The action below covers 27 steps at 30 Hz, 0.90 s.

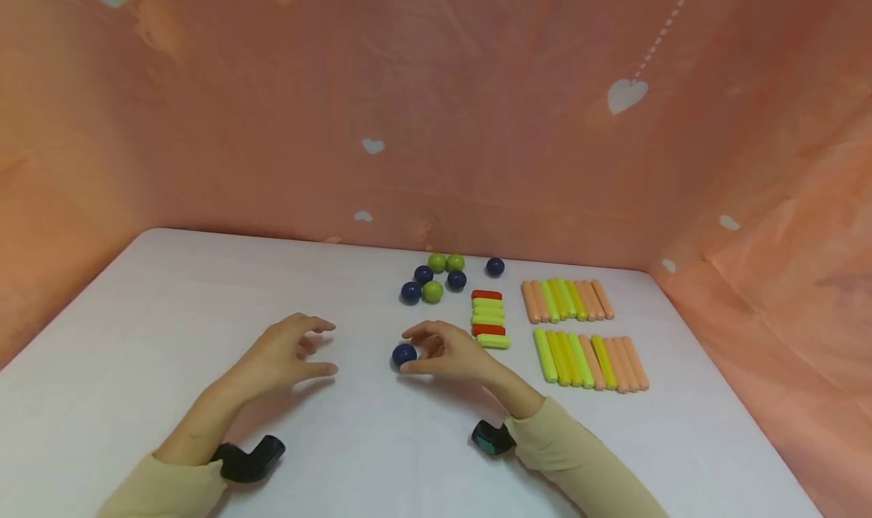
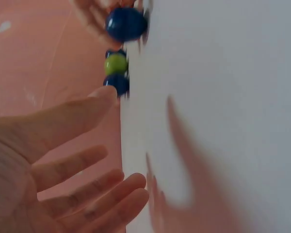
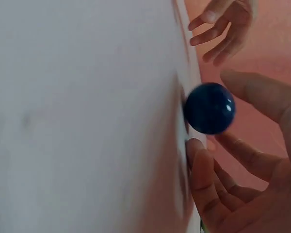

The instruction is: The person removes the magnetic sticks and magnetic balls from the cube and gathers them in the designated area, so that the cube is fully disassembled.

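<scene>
A dark blue ball (image 1: 404, 355) sits on the white table in front of my right hand (image 1: 446, 354). The right thumb and forefinger stand on either side of it; in the right wrist view a slim gap shows between the thumb tip and the ball (image 3: 211, 108). Whether the forefinger touches it I cannot tell. Farther left, my left hand (image 1: 282, 355) hovers above the table with its thumb and fingers spread apart, holding nothing. Its palm side shows in the left wrist view, where the blue ball (image 2: 126, 24) appears near the top.
Behind the hands lie several dark blue balls (image 1: 411, 292) and three green balls (image 1: 432, 291). To their right is a column of short red and yellow-green sticks (image 1: 487, 319). Two rows of longer orange, yellow and green sticks (image 1: 591, 360) lie farther right. A patterned pink curtain (image 1: 477, 162) hangs behind the table.
</scene>
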Each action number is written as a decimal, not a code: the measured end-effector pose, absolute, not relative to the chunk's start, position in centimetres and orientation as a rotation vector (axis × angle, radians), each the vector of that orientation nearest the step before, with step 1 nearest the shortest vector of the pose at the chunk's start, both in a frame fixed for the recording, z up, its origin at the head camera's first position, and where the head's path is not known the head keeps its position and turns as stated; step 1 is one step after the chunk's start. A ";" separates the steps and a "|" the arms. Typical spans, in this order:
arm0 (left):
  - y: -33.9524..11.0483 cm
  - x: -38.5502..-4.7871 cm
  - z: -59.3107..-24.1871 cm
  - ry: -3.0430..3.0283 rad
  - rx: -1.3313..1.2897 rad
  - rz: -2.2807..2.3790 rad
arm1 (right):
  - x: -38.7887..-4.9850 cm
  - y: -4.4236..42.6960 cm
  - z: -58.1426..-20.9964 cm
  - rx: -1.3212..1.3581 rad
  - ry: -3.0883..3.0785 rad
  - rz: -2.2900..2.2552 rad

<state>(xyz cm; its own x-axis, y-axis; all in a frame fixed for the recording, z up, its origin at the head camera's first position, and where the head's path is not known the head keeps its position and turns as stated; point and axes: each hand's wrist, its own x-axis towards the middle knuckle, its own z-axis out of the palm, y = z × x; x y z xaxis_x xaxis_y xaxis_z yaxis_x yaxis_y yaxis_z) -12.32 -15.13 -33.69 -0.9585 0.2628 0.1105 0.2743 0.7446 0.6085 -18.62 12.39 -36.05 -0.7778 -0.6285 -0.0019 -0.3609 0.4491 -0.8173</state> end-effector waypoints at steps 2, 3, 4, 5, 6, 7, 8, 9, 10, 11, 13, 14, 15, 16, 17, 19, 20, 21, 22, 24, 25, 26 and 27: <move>-15.9 -12.1 -33.8 -2.924 -0.432 -1.008 | -18.6 12.1 -36.1 -0.863 2.407 -1.225; -16.3 -12.0 -33.9 -2.927 -0.425 -0.995 | -18.6 12.0 -36.1 -0.873 2.410 -1.214; -16.5 -12.0 -33.9 -2.929 -0.417 -0.985 | -18.7 11.9 -36.1 -0.881 2.422 -1.200; -16.8 -12.0 -34.0 -2.931 -0.410 -0.973 | -18.7 11.8 -36.0 -0.881 2.433 -1.189; -17.0 -11.9 -34.0 -2.931 -0.407 -0.960 | -18.8 11.8 -36.0 -0.875 2.447 -1.179; -17.1 -11.9 -34.0 -2.932 -0.404 -0.950 | -18.9 11.9 -35.9 -0.857 2.456 -1.180; -17.2 -11.9 -34.1 -2.937 -0.394 -0.933 | -19.1 12.0 -35.8 -0.835 2.464 -1.189; -17.3 -11.8 -34.1 -2.945 -0.384 -0.910 | -19.3 12.1 -35.6 -0.813 2.481 -1.199; -17.3 -11.7 -34.2 -2.953 -0.373 -0.889 | -19.6 12.3 -35.5 -0.781 2.494 -1.218; -17.3 -11.6 -34.2 -2.962 -0.362 -0.869 | -19.8 12.6 -35.4 -0.742 2.496 -1.250; -17.2 -11.5 -34.2 -2.986 -0.340 -0.822 | -20.5 13.2 -35.2 -0.675 2.504 -1.314; -17.2 -11.3 -34.2 -2.997 -0.334 -0.802 | -20.9 13.5 -35.0 -0.652 2.516 -1.337; -17.1 -11.3 -34.2 -3.002 -0.340 -0.787 | -21.3 13.9 -34.9 -0.631 2.533 -1.351; -17.0 -11.2 -34.1 -3.002 -0.350 -0.779 | -21.7 14.4 -34.7 -0.600 2.553 -1.364; -16.8 -11.2 -34.1 -3.003 -0.360 -0.774 | -22.1 14.8 -34.6 -0.579 2.574 -1.373; -16.6 -11.1 -33.9 -3.001 -0.381 -0.769 | -22.9 15.6 -34.2 -0.521 2.624 -1.377; -16.5 -11.1 -33.9 -3.001 -0.385 -0.771 | -23.3 16.0 -34.0 -0.494 2.651 -1.381; -16.5 -11.2 -33.9 -3.001 -0.386 -0.774 | -23.7 16.3 -33.8 -0.459 2.668 -1.396; -16.5 -11.2 -33.8 -3.005 -0.383 -0.779 | -24.1 16.6 -33.6 -0.418 2.686 -1.407; -16.5 -11.2 -33.7 -3.019 -0.370 -0.796 | -24.9 17.0 -33.4 -0.323 2.700 -1.424; -16.6 -11.2 -33.7 -3.023 -0.366 -0.801 | -25.3 17.1 -33.5 -0.279 2.716 -1.428; -16.6 -11.2 -33.6 -3.029 -0.361 -0.804 | -25.7 17.2 -33.5 -0.238 2.722 -1.436; -16.6 -11.2 -33.6 -3.032 -0.359 -0.809 | -26.0 17.3 -33.5 -0.194 2.723 -1.437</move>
<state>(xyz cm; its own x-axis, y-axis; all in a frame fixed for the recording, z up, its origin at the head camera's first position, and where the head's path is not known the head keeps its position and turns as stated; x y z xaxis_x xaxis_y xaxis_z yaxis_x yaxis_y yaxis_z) -11.25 -16.64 -33.57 -0.9740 0.2225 0.0417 0.2137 0.8431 0.4935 -26.04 17.35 -33.50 -0.9905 -0.1373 0.0084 -0.0844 0.5587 -0.8251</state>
